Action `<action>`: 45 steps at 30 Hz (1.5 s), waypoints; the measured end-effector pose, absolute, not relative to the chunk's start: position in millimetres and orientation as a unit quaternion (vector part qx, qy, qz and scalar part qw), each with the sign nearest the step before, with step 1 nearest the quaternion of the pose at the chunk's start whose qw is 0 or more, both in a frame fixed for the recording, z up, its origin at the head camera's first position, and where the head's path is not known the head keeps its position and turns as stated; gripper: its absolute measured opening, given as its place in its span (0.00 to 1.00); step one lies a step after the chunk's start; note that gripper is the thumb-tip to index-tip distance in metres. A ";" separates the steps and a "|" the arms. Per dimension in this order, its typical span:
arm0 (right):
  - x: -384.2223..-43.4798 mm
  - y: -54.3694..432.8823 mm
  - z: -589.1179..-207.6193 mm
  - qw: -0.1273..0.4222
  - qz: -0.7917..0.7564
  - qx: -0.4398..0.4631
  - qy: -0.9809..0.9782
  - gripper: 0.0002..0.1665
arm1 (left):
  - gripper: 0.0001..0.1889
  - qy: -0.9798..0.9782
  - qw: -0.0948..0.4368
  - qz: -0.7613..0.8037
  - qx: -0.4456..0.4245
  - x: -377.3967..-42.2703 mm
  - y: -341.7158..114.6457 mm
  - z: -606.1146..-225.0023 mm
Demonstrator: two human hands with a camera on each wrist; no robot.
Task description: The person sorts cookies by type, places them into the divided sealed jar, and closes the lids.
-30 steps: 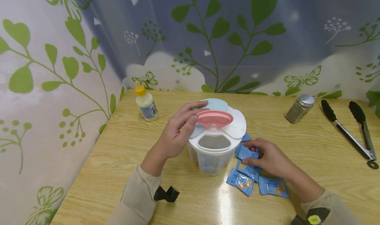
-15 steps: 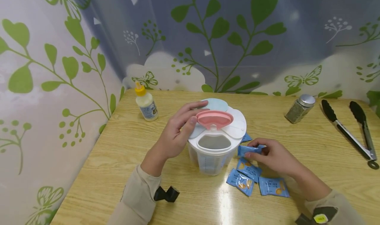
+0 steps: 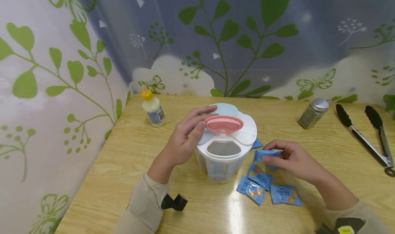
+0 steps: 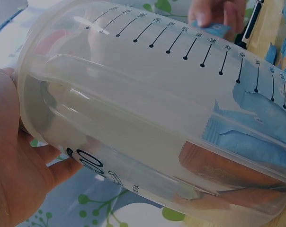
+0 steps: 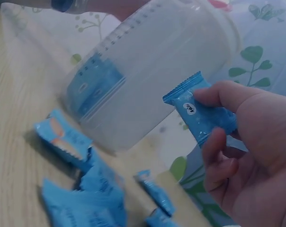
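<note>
My left hand (image 3: 185, 138) rests on a clear storage container (image 3: 220, 169) with a white lid (image 3: 247, 124). Its fingers lie along the lid, with the thumb tip beside a raised pink flap (image 3: 223, 124). Below that flap the front compartment's opening (image 3: 223, 147) is uncovered. Blue packets (image 4: 247, 142) and a brown packet (image 4: 218, 165) show low inside the container in the left wrist view. Right of the container, my right hand (image 3: 296, 158) pinches a blue snack packet (image 5: 200, 111) between thumb and fingers, apart from the container.
Several blue snack packets (image 3: 285, 195) lie on the wooden table (image 3: 123, 179) before my right hand; one is partly hidden behind the container. A yellow-capped bottle (image 3: 153, 110) stands back left. A spice jar (image 3: 313, 114) and black-tipped tongs (image 3: 367, 141) are at the right.
My right hand has taken one blue packet from the pile, lifted it and moved a little to the right with it. The left hand and container have stayed in place.
</note>
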State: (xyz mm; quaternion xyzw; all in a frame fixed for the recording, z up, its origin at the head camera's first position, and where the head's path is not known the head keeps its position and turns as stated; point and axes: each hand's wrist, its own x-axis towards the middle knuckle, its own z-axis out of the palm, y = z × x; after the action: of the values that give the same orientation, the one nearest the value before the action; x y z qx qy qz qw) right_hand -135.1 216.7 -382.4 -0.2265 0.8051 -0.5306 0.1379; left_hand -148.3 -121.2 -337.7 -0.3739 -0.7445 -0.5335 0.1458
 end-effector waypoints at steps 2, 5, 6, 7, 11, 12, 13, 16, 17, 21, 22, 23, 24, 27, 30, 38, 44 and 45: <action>-133.6 219.5 -378.4 0.143 -0.546 -0.248 0.788 0.06 | 0.29 -0.744 0.147 -0.534 -0.374 -148.4 -120.5 -337.7; -130.4 222.8 -373.1 0.137 -0.557 -0.272 0.773 0.08 | 0.29 -0.745 0.145 -0.532 -0.374 -148.0 -119.7 -337.8; -129.3 223.3 -371.7 0.131 -0.559 -0.280 0.769 0.08 | 0.29 -0.746 0.145 -0.532 -0.374 -147.8 -119.5 -337.9; -128.4 223.6 -370.3 0.127 -0.563 -0.287 0.764 0.09 | 0.30 -0.746 0.145 -0.531 -0.374 -147.6 -119.5 -338.1; -125.0 222.1 -365.2 0.108 -0.585 -0.307 0.743 0.10 | 0.29 -0.746 0.145 -0.530 -0.377 -147.3 -119.3 -338.4; -124.3 221.2 -363.7 0.104 -0.594 -0.309 0.736 0.11 | 0.29 -0.746 0.145 -0.530 -0.377 -147.4 -119.3 -338.4; -123.5 220.3 -362.0 0.101 -0.603 -0.313 0.727 0.11 | 0.29 -0.746 0.145 -0.529 -0.378 -147.5 -119.4 -338.4; -120.4 216.6 -356.2 0.090 -0.625 -0.318 0.707 0.14 | 0.29 -0.746 0.145 -0.529 -0.378 -148.0 -119.7 -338.5; -119.5 215.3 -354.1 0.085 -0.632 -0.320 0.701 0.15 | 0.29 -0.747 0.145 -0.528 -0.378 -148.0 -119.9 -338.6; -118.0 209.1 -345.1 0.053 -0.660 -0.329 0.673 0.18 | 0.29 -0.746 0.147 -0.529 -0.378 -148.0 -120.1 -338.0; -117.9 207.2 -343.1 0.043 -0.668 -0.330 0.666 0.18 | 0.29 -0.745 0.148 -0.529 -0.378 -148.0 -119.9 -337.5; -118.2 205.5 -341.2 0.035 -0.677 -0.332 0.656 0.19 | 0.29 -0.745 0.149 -0.529 -0.378 -148.1 -119.8 -337.3; -118.2 203.3 -339.2 0.025 -0.685 -0.331 0.648 0.19 | 0.29 -0.745 0.150 -0.529 -0.379 -148.3 -119.7 -337.0; -117.1 195.2 -333.1 0.003 -0.704 -0.321 0.633 0.20 | 0.30 -0.743 0.153 -0.529 -0.380 -149.0 -119.7 -336.3; -115.8 185.2 -325.5 -0.008 -0.715 -0.312 0.625 0.21 | 0.30 -0.743 0.155 -0.528 -0.381 -149.7 -120.6 -336.2; -117.4 153.4 -309.4 -0.033 -0.743 -0.353 0.568 0.20 | 0.31 -0.742 0.157 -0.527 -0.383 -150.4 -122.1 -334.8; -114.7 137.3 -301.4 -0.037 -0.703 -0.360 0.612 0.18 | 0.31 -0.743 0.152 -0.529 -0.381 -149.8 -122.6 -336.6; -114.1 136.0 -300.8 -0.039 -0.691 -0.361 0.625 0.18 | 0.31 -0.744 0.152 -0.529 -0.380 -149.6 -122.8 -336.7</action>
State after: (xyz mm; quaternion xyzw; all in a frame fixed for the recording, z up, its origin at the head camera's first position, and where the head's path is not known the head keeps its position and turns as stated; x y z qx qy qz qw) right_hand -114.1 136.0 -300.8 -0.3607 0.6254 -0.6908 -0.0394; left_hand -149.6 -122.8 -336.7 -0.3800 -0.7436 -0.5289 0.1516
